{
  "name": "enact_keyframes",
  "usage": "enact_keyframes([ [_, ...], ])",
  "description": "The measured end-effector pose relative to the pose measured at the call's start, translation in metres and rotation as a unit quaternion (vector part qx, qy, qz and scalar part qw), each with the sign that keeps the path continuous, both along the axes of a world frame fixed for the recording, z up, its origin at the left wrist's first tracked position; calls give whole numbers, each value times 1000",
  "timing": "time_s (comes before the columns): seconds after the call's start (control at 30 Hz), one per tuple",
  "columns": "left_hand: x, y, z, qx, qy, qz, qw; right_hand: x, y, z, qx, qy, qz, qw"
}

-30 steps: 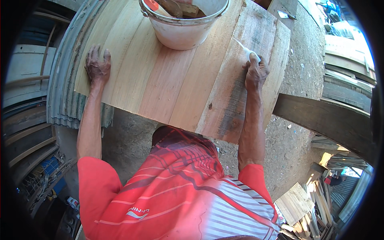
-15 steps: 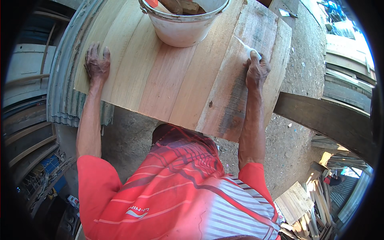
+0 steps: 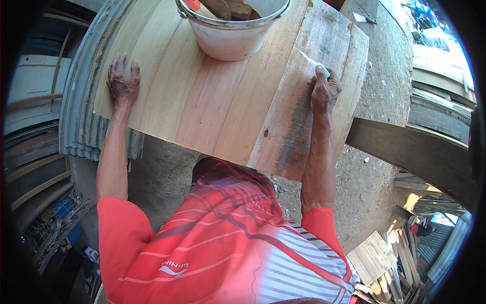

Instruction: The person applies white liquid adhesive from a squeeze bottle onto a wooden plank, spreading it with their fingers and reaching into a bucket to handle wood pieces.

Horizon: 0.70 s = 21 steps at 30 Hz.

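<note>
My right hand (image 3: 325,92) is wrapped round a small white squeeze bottle (image 3: 317,67). Its long thin nozzle points up and to the left, close over a dark-stained plank at the right of the wooden panel (image 3: 202,111). The panel is made of several planks lying edge to edge, some pale, some reddish. On the panel's left side my left hand (image 3: 123,81) rests palm down, fingers spread, holding nothing. Between the hands, toward the far edge, a white bucket (image 3: 228,40) stands on the panel with wooden-looking pieces and something red inside.
Corrugated metal sheets (image 3: 76,121) lie left of the panel. A thick dark beam (image 3: 405,147) runs off to the right. Scrap wood (image 3: 400,253) is heaped at the lower right, near another person (image 3: 423,229). Stacked boards (image 3: 440,101) line the right side.
The squeeze bottle's nozzle has shifted very slightly in my right hand's grip. My left hand and the bucket stay in place.
</note>
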<state>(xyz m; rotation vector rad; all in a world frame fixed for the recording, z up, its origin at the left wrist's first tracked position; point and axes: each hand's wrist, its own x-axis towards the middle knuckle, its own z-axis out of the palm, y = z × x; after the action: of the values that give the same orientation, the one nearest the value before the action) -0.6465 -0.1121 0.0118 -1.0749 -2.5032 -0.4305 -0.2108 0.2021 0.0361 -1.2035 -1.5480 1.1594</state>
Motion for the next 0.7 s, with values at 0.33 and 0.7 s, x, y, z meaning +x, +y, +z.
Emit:
enact_keyframes([
  [0.33,-2,-2,-3,1,-3,2,1000,0,-7,3,-15,1,1,1000],
  [0.7,-3,-1,-2,4,4,-2,1000,1,-11,4,-21,7,-4,1000],
])
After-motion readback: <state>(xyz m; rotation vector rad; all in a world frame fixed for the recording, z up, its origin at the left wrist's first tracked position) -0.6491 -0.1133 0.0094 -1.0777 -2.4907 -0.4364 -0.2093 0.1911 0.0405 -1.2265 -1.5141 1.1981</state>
